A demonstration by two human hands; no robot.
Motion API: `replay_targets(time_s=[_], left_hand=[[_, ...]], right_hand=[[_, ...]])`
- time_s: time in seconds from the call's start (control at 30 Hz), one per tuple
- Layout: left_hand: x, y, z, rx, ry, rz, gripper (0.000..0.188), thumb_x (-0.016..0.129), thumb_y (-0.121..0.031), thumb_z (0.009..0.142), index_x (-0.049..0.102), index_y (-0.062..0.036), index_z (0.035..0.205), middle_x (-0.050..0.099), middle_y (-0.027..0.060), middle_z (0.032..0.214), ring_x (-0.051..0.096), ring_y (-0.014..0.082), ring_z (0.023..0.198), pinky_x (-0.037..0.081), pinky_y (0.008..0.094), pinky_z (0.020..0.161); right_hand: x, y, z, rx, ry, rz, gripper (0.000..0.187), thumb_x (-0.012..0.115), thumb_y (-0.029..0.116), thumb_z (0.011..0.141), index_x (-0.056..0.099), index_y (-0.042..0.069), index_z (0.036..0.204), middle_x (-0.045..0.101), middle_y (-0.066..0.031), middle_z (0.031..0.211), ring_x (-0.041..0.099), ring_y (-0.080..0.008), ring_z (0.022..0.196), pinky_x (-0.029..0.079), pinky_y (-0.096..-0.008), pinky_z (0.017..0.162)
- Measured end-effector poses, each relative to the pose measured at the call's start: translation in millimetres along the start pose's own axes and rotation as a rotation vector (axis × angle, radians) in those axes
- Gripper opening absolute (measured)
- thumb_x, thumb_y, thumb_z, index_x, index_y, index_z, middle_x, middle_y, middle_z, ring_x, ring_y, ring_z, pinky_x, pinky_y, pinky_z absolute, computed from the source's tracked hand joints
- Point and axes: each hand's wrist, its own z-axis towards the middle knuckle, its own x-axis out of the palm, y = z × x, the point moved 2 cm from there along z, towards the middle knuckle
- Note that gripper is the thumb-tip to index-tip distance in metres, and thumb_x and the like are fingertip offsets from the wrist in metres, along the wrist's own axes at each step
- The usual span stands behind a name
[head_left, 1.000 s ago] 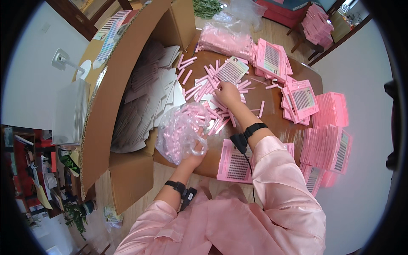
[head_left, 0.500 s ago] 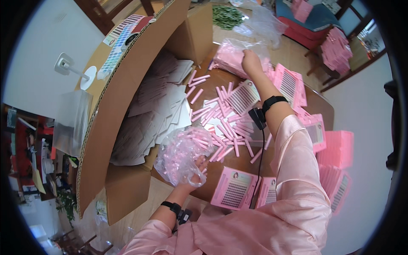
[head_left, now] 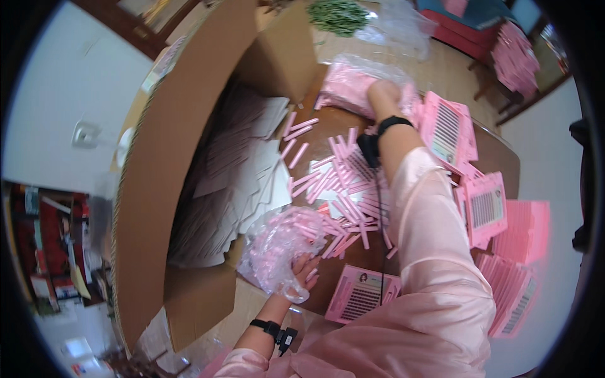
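My left hand (head_left: 305, 272) rests against a clear plastic bag (head_left: 271, 242) full of short pink tubes, at the table's near edge. A pink tube (head_left: 312, 274) shows between its closed fingers. At the far side, my right hand (head_left: 384, 96) reaches into a clear bag of flat pink packs (head_left: 348, 85); its fingers are hidden and blurred. Between my hands, many loose pink tubes (head_left: 343, 183) lie scattered over white cards. A lash tray card (head_left: 360, 165) lies partly behind my right wrist.
A large open cardboard box (head_left: 189, 126) stands at the left, holding many white cards (head_left: 252, 170). Pink lash cases (head_left: 447, 129) lie along the table's right side, with more stacked cases (head_left: 520, 233) beyond. Another pink case (head_left: 362, 293) lies near my body.
My right hand has reached deeper into the bag of pink packs. My left hand stays by the tube bag. The whole view has shifted a little.
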Motion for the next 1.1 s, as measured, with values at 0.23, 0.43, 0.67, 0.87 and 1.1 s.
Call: replay_targets(time_s=[0.23,0.43,0.67,0.87,1.1], left_hand=[[5,-3,0,-0.087,0.078,-0.022,0.060,0.077,-0.026,0.078,0.060,-0.0225,0.134,0.045,0.0190,0.140,0.042,0.0412,0.128,0.027,0.0569,0.113],[1,-10,4,-0.106,0.080,0.050,0.059,0.078,-0.027,0.076,0.060,-0.0240,0.133,0.041,0.0207,0.143,0.033,0.0525,0.130,0.027,0.0604,0.113],[-3,-12,4,-0.085,0.056,0.093,0.062,0.078,-0.029,0.076,0.059,-0.0264,0.135,0.042,0.0183,0.145,0.037,0.0499,0.129,0.029,0.0596,0.113],[-4,-12,3,-0.022,0.020,0.118,0.064,0.077,-0.029,0.078,0.057,-0.0254,0.138,0.041,0.0183,0.148,0.038,0.0471,0.132,0.026,0.0578,0.114],[-3,-1,-3,0.041,0.066,-0.023,0.064,0.075,-0.029,0.080,0.053,-0.0199,0.139,0.028,0.0214,0.156,0.026,0.0503,0.140,0.019,0.0590,0.118]], right_hand=[[-11,5,-29,-0.042,0.039,0.071,0.034,0.066,0.020,0.090,0.070,0.019,0.124,0.064,-0.0016,0.134,0.062,-0.0177,0.120,0.053,-0.0328,0.088],[11,2,-34,0.352,-0.099,0.653,0.036,0.061,0.016,0.092,0.063,0.005,0.126,0.066,-0.0108,0.127,0.064,-0.0231,0.117,0.055,-0.0335,0.089],[47,11,-10,0.682,0.022,1.586,0.041,0.054,0.021,0.095,0.054,0.001,0.130,0.066,-0.0168,0.125,0.065,-0.0296,0.115,0.053,-0.0417,0.091],[11,-14,-66,-0.033,-0.276,0.823,0.037,0.052,0.018,0.094,0.050,0.002,0.126,0.071,-0.0218,0.105,0.070,-0.0374,0.092,0.049,-0.0472,0.088],[-43,-50,-170,-0.569,-0.369,1.394,0.017,0.052,0.011,0.096,0.049,0.000,0.108,0.069,-0.0215,0.088,0.070,-0.0336,0.079,0.055,-0.0432,0.070]])
